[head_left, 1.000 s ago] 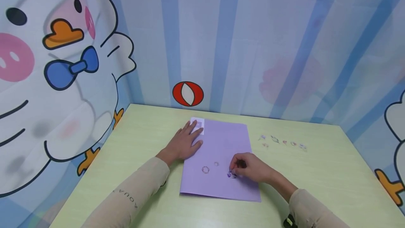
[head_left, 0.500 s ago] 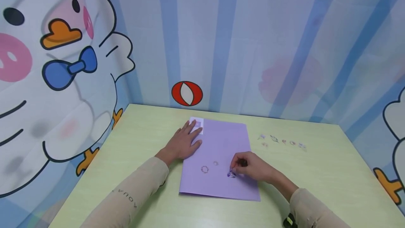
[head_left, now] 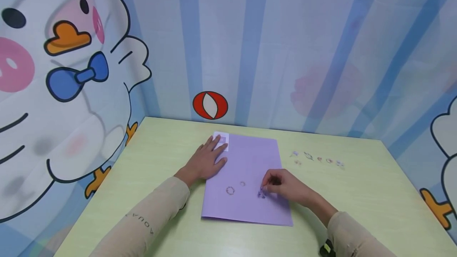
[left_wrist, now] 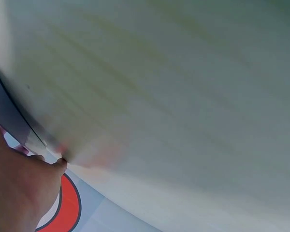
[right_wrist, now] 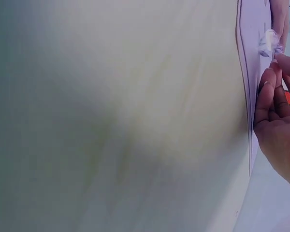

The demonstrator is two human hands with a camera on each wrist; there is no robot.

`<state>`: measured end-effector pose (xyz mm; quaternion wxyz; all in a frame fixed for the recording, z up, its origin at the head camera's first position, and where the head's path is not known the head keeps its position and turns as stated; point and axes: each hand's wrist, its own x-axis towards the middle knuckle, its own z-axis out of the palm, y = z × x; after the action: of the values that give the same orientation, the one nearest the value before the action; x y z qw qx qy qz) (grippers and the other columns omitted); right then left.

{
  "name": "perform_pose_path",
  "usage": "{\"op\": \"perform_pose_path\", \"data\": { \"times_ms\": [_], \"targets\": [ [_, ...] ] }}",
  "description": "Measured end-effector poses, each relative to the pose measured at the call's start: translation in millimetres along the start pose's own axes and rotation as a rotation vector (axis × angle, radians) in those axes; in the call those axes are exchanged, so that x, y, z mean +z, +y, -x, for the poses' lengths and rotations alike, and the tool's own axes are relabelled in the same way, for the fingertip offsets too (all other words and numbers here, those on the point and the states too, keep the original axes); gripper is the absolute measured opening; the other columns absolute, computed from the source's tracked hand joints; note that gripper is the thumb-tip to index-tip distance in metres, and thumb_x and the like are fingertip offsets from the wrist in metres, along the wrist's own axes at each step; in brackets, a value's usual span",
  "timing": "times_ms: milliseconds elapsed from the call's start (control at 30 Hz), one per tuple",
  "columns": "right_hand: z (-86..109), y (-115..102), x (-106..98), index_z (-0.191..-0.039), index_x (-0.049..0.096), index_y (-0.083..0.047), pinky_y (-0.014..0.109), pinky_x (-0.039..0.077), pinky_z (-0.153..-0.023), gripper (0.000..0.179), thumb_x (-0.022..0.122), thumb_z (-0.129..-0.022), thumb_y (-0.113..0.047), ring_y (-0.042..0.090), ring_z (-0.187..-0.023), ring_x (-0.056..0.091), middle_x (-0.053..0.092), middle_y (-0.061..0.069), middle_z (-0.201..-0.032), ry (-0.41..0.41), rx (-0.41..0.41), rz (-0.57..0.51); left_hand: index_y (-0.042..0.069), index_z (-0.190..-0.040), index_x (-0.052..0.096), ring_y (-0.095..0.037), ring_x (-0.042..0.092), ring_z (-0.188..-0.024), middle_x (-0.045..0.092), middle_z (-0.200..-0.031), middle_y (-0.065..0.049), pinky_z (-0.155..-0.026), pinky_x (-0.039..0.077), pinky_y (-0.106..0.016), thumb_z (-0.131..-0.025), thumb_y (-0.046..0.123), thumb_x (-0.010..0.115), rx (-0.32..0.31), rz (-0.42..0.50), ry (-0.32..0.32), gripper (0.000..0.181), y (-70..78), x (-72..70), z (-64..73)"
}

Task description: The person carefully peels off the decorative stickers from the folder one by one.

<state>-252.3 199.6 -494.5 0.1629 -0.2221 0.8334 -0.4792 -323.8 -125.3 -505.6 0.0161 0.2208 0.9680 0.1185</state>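
Note:
A purple folder or folded sheet point(head_left: 253, 158) lies on the table. My left hand point(head_left: 206, 161) rests with fingers spread on its upper left edge, partly over a white label point(head_left: 225, 148). Over the folder's lower right part, my right hand point(head_left: 285, 186) pinches a small clear sticker with a purple print point(head_left: 262, 194) between thumb and forefinger. In the right wrist view the clear sticker point(right_wrist: 269, 42) stands out past the fingertips, close to the purple surface. A larger ring-shaped wreath print point(head_left: 230, 190) and a smaller ring print point(head_left: 242, 183) show left of it.
Several small flower-like stickers point(head_left: 319, 159) lie in a loose row on the pale table point(head_left: 357, 201), right of the folder. Behind the table hangs a striped cloth with cartoon ducks point(head_left: 221, 50).
My right hand has shifted slightly up and right on the folder, and the purple-printed sticker at its fingertips has changed its angle. The left hand stays in place.

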Motion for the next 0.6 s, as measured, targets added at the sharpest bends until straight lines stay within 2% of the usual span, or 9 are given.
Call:
{"op": "perform_pose_path", "data": {
  "times_ms": [233, 367, 467, 600],
  "targets": [
    [0.7, -1.7, 0.3, -0.105, 0.072, -0.005, 0.027, 0.05, -0.079, 0.007, 0.072, -0.098, -0.005, 0.024, -0.091, 0.062, 0.071, 0.011, -0.1, 0.075, 0.02, -0.06, 0.026, -0.17, 0.028, -0.032, 0.001, -0.164, 0.006, -0.179, -0.005, -0.129, 0.017, -0.057, -0.109, 0.057, 0.036, -0.003, -0.004, -0.005, 0.068, -0.9, -1.9, 0.4],
    [0.7, -7.5, -3.5, -0.106, 0.071, -0.003, 0.029, 0.052, -0.075, 0.008, 0.07, -0.099, -0.004, 0.026, -0.088, 0.064, 0.072, 0.013, -0.101, 0.081, 0.013, -0.068, 0.026, -0.17, 0.028, -0.033, 0.002, -0.164, 0.007, -0.179, -0.006, -0.129, 0.017, -0.057, -0.11, 0.056, 0.035, 0.005, -0.003, -0.001, 0.068, -0.7, -3.5, 0.5],
    [-0.1, -11.6, -7.7, -0.106, 0.071, -0.005, 0.029, 0.054, -0.073, 0.006, 0.069, -0.1, -0.005, 0.028, -0.087, 0.065, 0.073, 0.012, -0.099, 0.097, 0.007, -0.025, 0.025, -0.169, 0.03, -0.034, 0.003, -0.164, 0.008, -0.179, -0.006, -0.129, 0.017, -0.058, -0.11, 0.055, 0.037, 0.011, 0.008, 0.006, 0.068, -0.6, -3.1, -0.1],
    [-1.1, -15.8, -15.7, -0.105, 0.07, -0.007, 0.028, 0.053, -0.073, 0.006, 0.07, -0.1, -0.004, 0.026, -0.087, 0.065, 0.072, 0.007, -0.097, 0.157, 0.008, 0.055, 0.025, -0.17, 0.029, -0.034, 0.002, -0.164, 0.007, -0.179, -0.006, -0.129, 0.017, -0.058, -0.11, 0.056, 0.036, 0.011, 0.005, 0.002, 0.068, -1.0, -1.0, -1.0]
  ]
}}
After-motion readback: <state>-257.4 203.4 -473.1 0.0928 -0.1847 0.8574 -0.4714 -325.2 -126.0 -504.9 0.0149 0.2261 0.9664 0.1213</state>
